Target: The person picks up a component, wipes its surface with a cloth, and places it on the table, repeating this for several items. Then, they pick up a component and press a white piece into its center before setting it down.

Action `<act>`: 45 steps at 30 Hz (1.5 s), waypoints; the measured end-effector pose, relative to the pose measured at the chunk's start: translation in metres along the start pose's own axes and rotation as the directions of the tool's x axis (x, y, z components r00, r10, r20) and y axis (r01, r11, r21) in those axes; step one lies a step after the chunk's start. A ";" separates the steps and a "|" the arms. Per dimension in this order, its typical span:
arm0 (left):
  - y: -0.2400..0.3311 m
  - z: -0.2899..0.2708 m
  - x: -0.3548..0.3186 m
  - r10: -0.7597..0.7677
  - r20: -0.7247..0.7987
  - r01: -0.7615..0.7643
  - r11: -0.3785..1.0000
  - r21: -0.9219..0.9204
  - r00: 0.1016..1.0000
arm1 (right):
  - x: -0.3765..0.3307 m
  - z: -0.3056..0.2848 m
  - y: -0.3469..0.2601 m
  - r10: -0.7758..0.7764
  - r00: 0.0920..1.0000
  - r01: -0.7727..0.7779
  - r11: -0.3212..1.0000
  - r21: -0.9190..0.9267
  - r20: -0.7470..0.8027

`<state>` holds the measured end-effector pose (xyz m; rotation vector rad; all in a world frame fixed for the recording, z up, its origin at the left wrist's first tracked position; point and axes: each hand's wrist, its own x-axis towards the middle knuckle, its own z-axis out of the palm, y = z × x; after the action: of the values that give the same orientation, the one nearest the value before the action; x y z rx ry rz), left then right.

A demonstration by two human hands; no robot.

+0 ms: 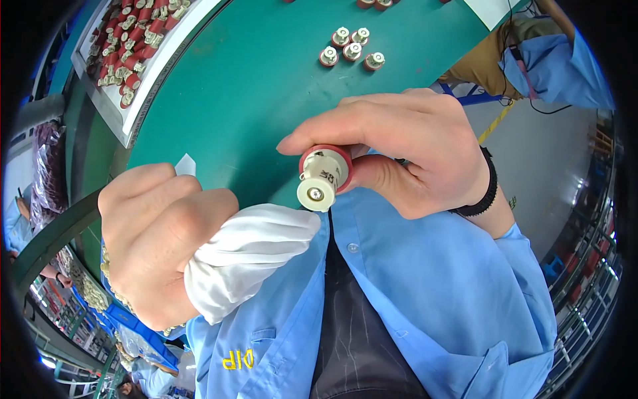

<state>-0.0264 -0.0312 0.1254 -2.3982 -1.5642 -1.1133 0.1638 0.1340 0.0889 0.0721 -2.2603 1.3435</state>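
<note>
A small red and cream lamp-holder-like part [321,174] is pinched between the thumb and fingers of my right hand [415,149]. Its narrow cream end, with a metal dot in the middle, points toward me, and dark printing runs along its side. My left hand [159,233] is closed round a bunched white cloth [249,256]. The cloth's tip reaches close to the part's cream end; whether they touch I cannot tell. Further off on the green table [246,80] stand several like parts [352,50], cream ends up.
A white tray [123,126] heaped with red and cream parts [136,36] lies at the far left. A small white scrap [186,165] is beside my left hand. At the far right is another person's blue sleeve [558,70]. Blue bins [143,336] stand lower left.
</note>
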 end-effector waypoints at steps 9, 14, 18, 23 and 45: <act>0.002 0.034 0.003 -0.068 -0.321 0.119 0.983 0.141 0.945 | -0.002 -0.001 0.004 -0.017 1.000 0.016 0.999 0.049 0.016; -0.006 0.030 -0.001 -0.106 -0.322 0.132 0.989 0.061 0.941 | -0.007 -0.004 0.008 0.010 0.996 -0.020 0.993 0.118 0.084; 0.001 0.030 0.001 -0.059 -0.343 0.120 0.980 0.159 0.938 | -0.007 -0.005 0.012 0.093 0.985 -0.123 0.969 0.213 0.142; 0.000 0.039 0.003 -0.100 -0.365 0.157 0.979 0.129 0.925 | -0.004 -0.009 0.009 0.060 0.985 -0.088 0.980 0.177 0.160; 0.003 0.029 -0.003 -0.150 -0.307 0.174 0.983 0.054 0.940 | -0.006 -0.004 0.012 0.006 0.995 -0.022 0.987 0.160 0.101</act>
<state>-0.0089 -0.0229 0.1028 -1.9623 -1.6843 -1.3437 0.1672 0.1423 0.0783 0.1835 -2.2322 1.5604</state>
